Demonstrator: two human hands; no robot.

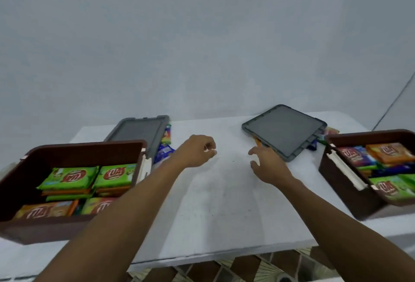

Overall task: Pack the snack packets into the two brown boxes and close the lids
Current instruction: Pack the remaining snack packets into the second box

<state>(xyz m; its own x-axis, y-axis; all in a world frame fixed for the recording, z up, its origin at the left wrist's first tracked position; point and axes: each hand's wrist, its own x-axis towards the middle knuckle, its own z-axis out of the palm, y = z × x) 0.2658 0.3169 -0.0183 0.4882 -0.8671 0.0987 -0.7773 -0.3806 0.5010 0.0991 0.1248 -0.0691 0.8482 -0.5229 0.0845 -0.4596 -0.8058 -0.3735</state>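
Observation:
Two brown boxes stand open on the white table. The left box (74, 150) holds green and orange snack packets (68, 177). The right box (336, 180) holds orange, blue and green packets (389, 152). Each box has a grey lid lying behind it: the left lid (137, 132) and the right lid (284, 131), both resting on loose packets (165, 149). My left hand (197, 150) hovers over the table middle, fingers curled, holding nothing. My right hand (269, 166) reaches with spread fingers toward the near corner of the right lid.
The white table (215, 203) ends at a front edge below my forearms, with patterned floor tiles (247, 268) beneath. A plain grey wall stands right behind the table. A few packets (330, 131) peek out from under the right lid.

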